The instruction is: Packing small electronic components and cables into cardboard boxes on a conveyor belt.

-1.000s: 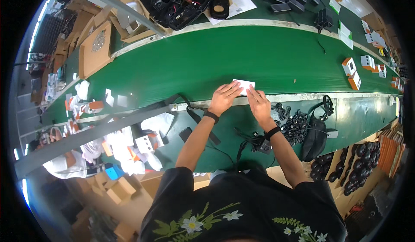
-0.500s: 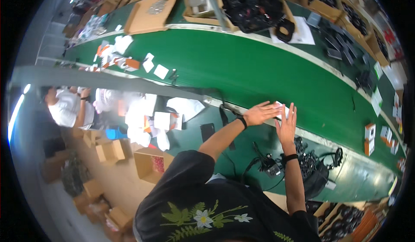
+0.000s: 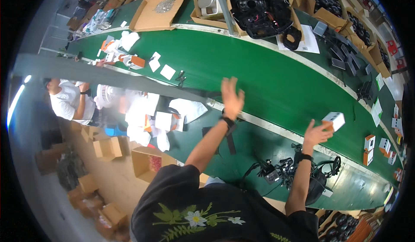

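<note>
Above the green conveyor belt point(image 3: 268, 86) my left hand point(image 3: 232, 98) is raised, its fingers apart and nothing in them. My right hand point(image 3: 317, 134), farther to the right, grips the near end of a small white and orange box point(image 3: 336, 120) over the belt. The fingertips cover part of the box's orange end. Below my right hand, on the green worktable point(image 3: 246, 147), lie a tangle of black cables point(image 3: 283, 173) and black headphones point(image 3: 332, 167).
More white and orange boxes point(image 3: 368, 150) stand at the belt's right end. White cards point(image 3: 167, 72) and a short black cable point(image 3: 180, 77) lie on its left. A co-worker point(image 3: 65, 101) sits at far left near a white fan point(image 3: 103, 96). Cartons point(image 3: 151, 17) line the far side.
My hands were together over a white thing at the belt's near edge. They have parted: the left went up and left, the right moved right with the box.
</note>
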